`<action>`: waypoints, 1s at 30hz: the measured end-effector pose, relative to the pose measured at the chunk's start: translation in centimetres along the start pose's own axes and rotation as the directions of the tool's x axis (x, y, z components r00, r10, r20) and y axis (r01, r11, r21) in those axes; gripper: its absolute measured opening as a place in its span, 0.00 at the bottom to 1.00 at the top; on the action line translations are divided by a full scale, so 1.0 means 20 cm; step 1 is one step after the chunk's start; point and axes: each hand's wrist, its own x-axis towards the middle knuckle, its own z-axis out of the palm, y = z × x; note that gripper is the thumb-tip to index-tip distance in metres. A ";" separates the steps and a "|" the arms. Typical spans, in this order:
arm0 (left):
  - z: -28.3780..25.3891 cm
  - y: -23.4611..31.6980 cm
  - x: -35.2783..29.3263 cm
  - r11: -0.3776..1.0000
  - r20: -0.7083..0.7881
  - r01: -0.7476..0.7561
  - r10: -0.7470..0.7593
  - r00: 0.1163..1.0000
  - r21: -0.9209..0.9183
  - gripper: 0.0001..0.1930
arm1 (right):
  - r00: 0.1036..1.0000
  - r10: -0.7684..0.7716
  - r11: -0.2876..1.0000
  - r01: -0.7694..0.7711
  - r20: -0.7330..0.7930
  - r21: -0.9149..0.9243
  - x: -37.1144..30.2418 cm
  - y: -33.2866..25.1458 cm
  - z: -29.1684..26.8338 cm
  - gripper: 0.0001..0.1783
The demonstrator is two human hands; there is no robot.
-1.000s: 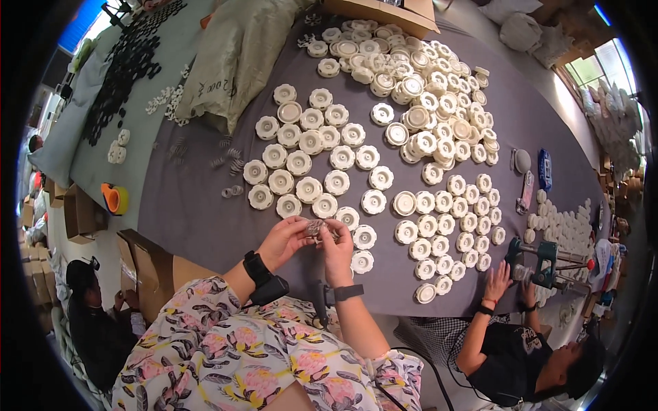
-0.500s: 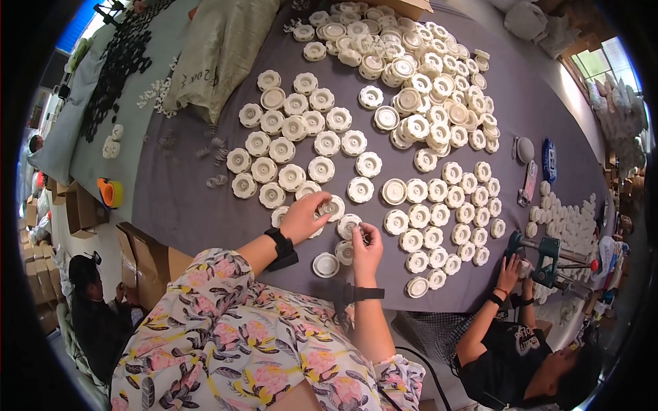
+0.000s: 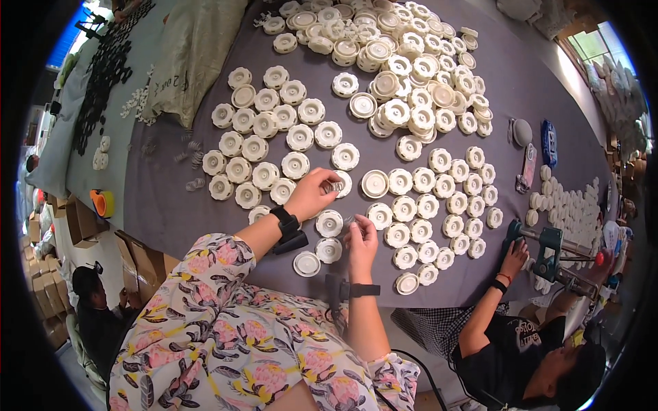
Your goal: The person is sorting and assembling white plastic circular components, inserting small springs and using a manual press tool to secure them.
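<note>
Both hands [image 3: 312,195] [image 3: 361,236] now apart; discs [image 3: 329,222] between

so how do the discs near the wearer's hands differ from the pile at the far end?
The near discs lie flat in a single layer, spaced apart; the far pile is crowded, with pieces overlapping and some tilted. The left hand reaches over the near discs and the right hand is beside them; no hand is at the far pile. Both groups are round, off-white plastic parts on the same grey table cover.
</note>
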 end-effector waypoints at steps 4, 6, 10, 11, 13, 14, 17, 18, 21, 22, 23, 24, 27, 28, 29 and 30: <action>-0.01 0.01 -0.05 0.898 0.156 0.276 -0.235 0.959 -0.342 0.14 | 0.969 0.180 0.885 -0.233 0.167 0.402 0.04 -0.09 0.03 0.14; -0.02 0.06 -0.11 0.940 0.285 0.199 -0.117 0.951 -0.276 0.15 | 0.949 0.196 0.872 -0.283 0.246 0.399 0.07 -0.09 0.03 0.14; -0.05 0.07 -0.13 0.892 0.280 0.281 -0.185 0.942 -0.355 0.14 | 0.905 0.230 0.859 -0.362 0.358 0.362 0.11 -0.06 0.01 0.13; -0.05 0.08 -0.13 0.892 0.278 0.282 -0.187 0.942 -0.354 0.14 | 0.904 0.231 0.858 -0.364 0.361 0.363 0.11 -0.07 0.02 0.13; -0.06 0.10 -0.13 0.716 0.292 0.490 -0.393 0.872 -0.498 0.11 | 0.978 0.120 0.920 -0.174 0.169 0.352 0.10 -0.09 0.06 0.11; -0.06 0.09 -0.13 0.716 0.292 0.488 -0.392 0.873 -0.499 0.11 | 0.978 0.119 0.920 -0.172 0.170 0.351 0.11 -0.09 0.07 0.11; -0.09 0.01 -0.10 0.175 0.608 0.720 -0.425 0.671 -0.672 0.08 | 0.940 -0.283 0.956 0.262 -0.188 -0.129 0.16 -0.06 0.06 0.11; -0.08 -0.01 -0.10 0.175 0.609 0.721 -0.425 0.670 -0.671 0.08 | 0.940 -0.283 0.956 0.262 -0.188 -0.129 0.17 -0.07 0.04 0.11; -0.05 0.01 -0.07 0.574 0.303 0.481 -0.381 0.873 -0.663 0.12 | 0.985 -0.065 0.997 0.069 -0.160 0.019 0.17 -0.12 0.01 0.11; -0.04 0.02 -0.05 0.574 0.305 0.483 -0.382 0.872 -0.661 0.12 | 0.985 -0.063 0.998 0.067 -0.161 0.020 0.17 -0.12 0.01 0.11; -0.04 0.03 -0.04 0.695 0.223 0.409 -0.347 0.911 -0.591 0.13 | 0.985 -0.059 0.998 0.064 -0.164 0.025 0.16 -0.12 0.01 0.11; -0.03 0.03 -0.02 0.800 0.145 0.329 -0.297 0.944 -0.502 0.13 | 0.985 -0.055 0.998 0.060 -0.165 0.030 0.15 -0.12 0.00 0.11; -0.03 0.06 0.02 0.961 0.050 0.235 -0.230 0.972 -0.145 0.13 | 0.991 -0.005 1.000 0.006 -0.132 0.006 0.14 -0.07 -0.02 0.11; -0.03 0.08 0.04 0.975 -0.005 0.155 -0.156 0.988 0.157 0.13 | 0.991 -0.003 1.000 0.004 -0.137 0.005 0.14 -0.05 -0.02 0.11; -0.03 0.07 0.05 0.975 -0.005 0.156 -0.157 0.988 0.158 0.13 | 0.991 0.017 1.000 -0.016 -0.131 0.008 0.14 -0.04 -0.02 0.11; -0.02 0.04 0.07 0.972 0.025 0.050 -0.057 0.998 0.229 0.14 | 0.991 0.036 0.999 -0.035 -0.125 0.011 0.14 -0.04 -0.01 0.11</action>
